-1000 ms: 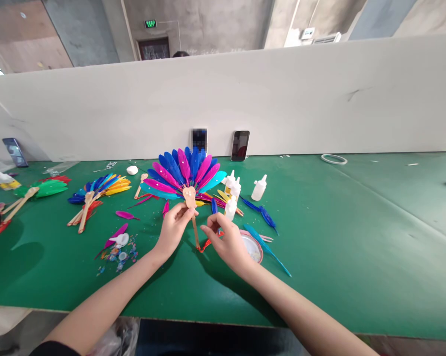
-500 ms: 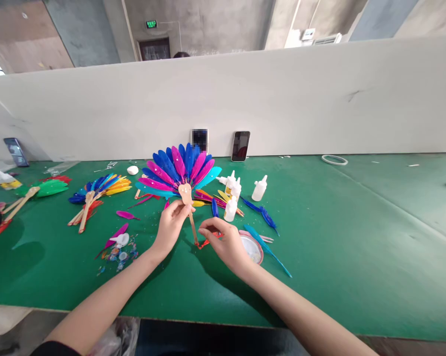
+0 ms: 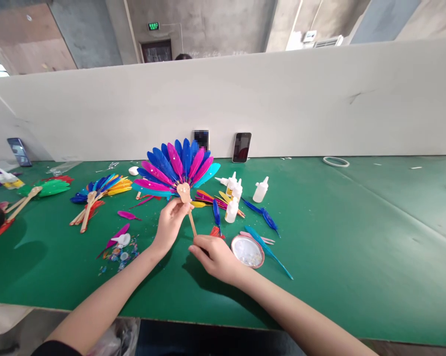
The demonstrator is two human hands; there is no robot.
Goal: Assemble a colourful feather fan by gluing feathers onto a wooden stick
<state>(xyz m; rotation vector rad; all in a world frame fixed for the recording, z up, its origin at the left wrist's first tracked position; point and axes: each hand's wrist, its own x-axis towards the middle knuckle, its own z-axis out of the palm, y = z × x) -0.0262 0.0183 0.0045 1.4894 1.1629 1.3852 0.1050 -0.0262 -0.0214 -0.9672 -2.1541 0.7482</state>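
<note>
A feather fan [image 3: 175,160] with blue, magenta and turquoise feathers stands upright in front of me. Small pale specks dot its feathers and its wooden centre piece. My left hand [image 3: 169,222] pinches the wooden handle just under that centre piece. Lower down, my right hand [image 3: 217,258] has its fingers closed around the bottom end of the handle, which they hide. Just right of that hand lies a round dish [image 3: 247,251] with small clear bits in it. A red feathery piece [image 3: 216,231] shows behind the right hand, beside a loose blue feather [image 3: 216,212].
Several white glue bottles [image 3: 260,190] stand beyond the right hand. Two finished-looking fans, one blue and yellow [image 3: 97,190] and one green [image 3: 52,188], lie at left. Loose sequins [image 3: 121,254] are scattered near the left forearm. Phones [image 3: 242,147] lean against the white partition [image 3: 300,104].
My right hand has moved down and left onto the handle's lower end, covering the red cord seen there before. The fan has tilted slightly left. The round dish is now more fully visible.
</note>
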